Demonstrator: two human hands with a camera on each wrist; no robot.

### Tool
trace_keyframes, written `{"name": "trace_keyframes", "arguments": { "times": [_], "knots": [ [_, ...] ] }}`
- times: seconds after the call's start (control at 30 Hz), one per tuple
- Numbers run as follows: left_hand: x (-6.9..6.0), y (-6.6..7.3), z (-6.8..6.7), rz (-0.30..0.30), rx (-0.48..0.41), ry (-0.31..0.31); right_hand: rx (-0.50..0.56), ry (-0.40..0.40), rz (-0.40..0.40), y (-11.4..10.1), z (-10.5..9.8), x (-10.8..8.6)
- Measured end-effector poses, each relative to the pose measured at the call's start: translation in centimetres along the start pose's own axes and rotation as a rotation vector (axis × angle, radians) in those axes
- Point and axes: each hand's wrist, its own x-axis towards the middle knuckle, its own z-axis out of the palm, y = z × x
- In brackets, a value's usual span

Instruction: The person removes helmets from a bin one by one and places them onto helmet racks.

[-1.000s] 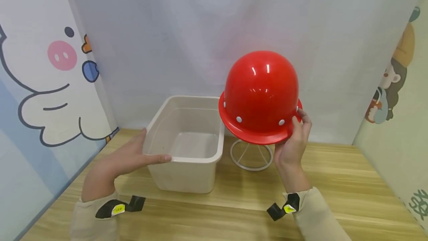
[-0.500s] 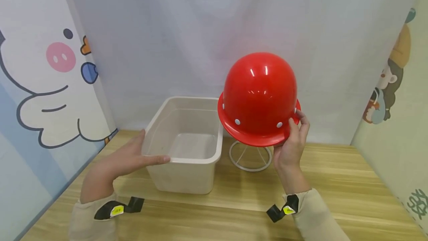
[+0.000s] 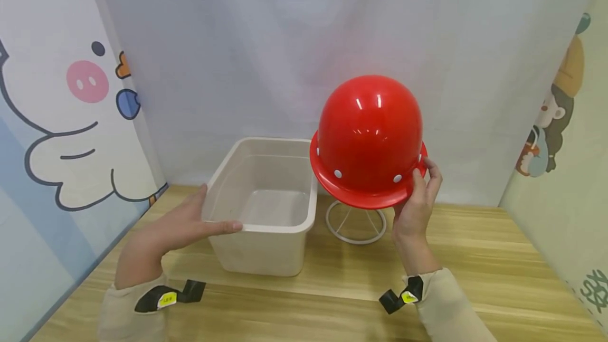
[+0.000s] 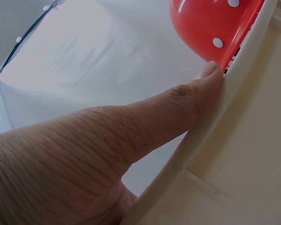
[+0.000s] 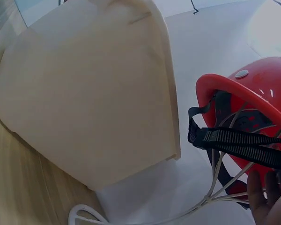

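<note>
A red hard hat (image 3: 370, 139) sits over a white wire stand (image 3: 356, 242), whose ring base shows below the brim. At the brim's right side, my right hand (image 3: 414, 215) pinches it, thumb on the outer face. Black straps (image 5: 243, 143) hang inside the hat in the right wrist view, and the stand's wires run up into it. My left hand (image 3: 178, 223) rests against the front-left corner of a beige plastic bin (image 3: 263, 252). Its straight thumb (image 4: 178, 103) lies along the bin's rim. The other left fingers are mostly hidden outside the bin's left wall.
The bin stands just left of the stand on a wood-grain table (image 3: 347, 307). A pale curtain (image 3: 228, 67) hangs behind. Cartoon-printed panels border the left (image 3: 62, 173) and right (image 3: 560, 183) sides.
Hat, bin and stand appear lower by a few pixels, as the whole view shifted slightly. Both hands keep nearly the same places.
</note>
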Motion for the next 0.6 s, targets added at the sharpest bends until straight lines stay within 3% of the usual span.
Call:
{"name": "trace_keyframes", "arguments": {
  "times": [0.2, 0.33, 0.5, 0.6],
  "knots": [
    [0.2, 0.0, 0.2, 0.015, -0.004, -0.006, -0.171, -0.058, 0.048, -0.9, -1.4, 0.0],
    [0.2, 0.3, 0.1, -0.007, 0.02, -0.005, -0.435, -0.183, 0.06, -2.3, -2.9, 0.1],
    [-0.1, 0.6, -0.2, -0.108, 0.15, 0.011, -0.853, -0.342, -0.044, -4.2, -4.9, 0.1],
    [-0.2, 0.8, -0.3, -0.127, 0.233, 0.038, -1.015, -0.392, -0.151, -5.1, -5.8, 0.0]
  ]
}}
